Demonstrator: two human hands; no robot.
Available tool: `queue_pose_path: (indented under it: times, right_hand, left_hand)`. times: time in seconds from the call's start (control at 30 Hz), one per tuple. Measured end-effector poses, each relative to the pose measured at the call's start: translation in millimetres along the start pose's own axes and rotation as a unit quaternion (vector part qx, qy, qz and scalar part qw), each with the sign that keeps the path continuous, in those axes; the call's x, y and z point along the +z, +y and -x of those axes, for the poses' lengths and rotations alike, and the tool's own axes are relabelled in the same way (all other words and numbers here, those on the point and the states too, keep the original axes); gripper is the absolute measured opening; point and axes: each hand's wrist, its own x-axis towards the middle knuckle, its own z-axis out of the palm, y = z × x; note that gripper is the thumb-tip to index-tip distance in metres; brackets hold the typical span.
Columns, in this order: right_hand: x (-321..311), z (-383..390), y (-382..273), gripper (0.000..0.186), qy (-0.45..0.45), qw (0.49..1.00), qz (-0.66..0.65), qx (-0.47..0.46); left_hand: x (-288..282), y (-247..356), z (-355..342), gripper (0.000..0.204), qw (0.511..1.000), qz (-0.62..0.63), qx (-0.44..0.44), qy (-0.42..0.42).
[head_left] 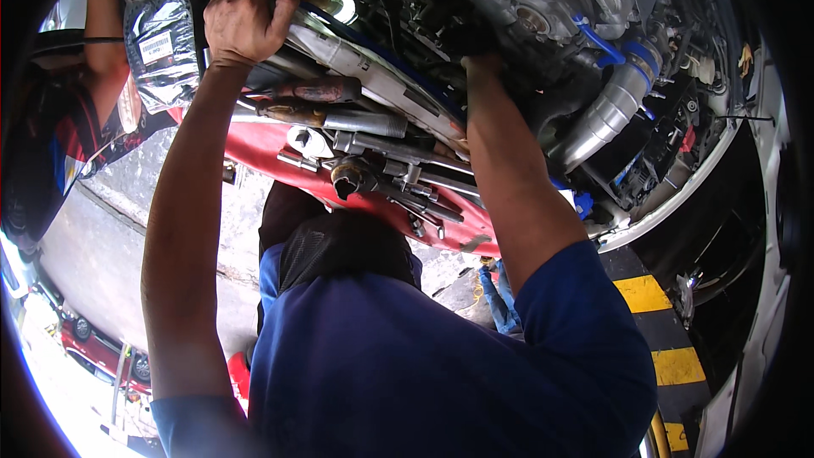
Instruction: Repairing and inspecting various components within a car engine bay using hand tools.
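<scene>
At the front edge of an open engine bay, my left hand is closed, its fingers curled over and out of sight. A thin pale strip shows by its thumb; what it grips I cannot make out. My right hand reaches down among dark engine parts, where shadow hides its fingers. Between my forearms, hand tools lie along the red front panel: screwdrivers with worn handles, a ribbed metal cylinder, a ratchet-like tool and several sockets and extension bars. A bright lamp shines between my hands.
The engine fills the far side, with a silver pipe and blue hose at right. A plastic-wrapped package lies left of my left hand. Another person's arm reaches in farther left. Yellow-black striping stands lower right.
</scene>
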Motion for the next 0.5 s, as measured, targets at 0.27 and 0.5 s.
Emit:
queue_pose_path:
  times: [0.27,0.5]
  right_hand:
    - [-10.0,5.2,-7.1,0.048,-0.036,0.961,0.232,-0.145]
    - [-4.1,21.5,-23.6,0.054,-0.072,0.866,0.413,-0.273]
  left_hand:
    - [2.8,-0.5,-2.0,0.030,1.000,0.020,0.018,0.011]
    - [4.3,-7.5,0.4,0.028,1.000,0.009,0.020,-0.003]
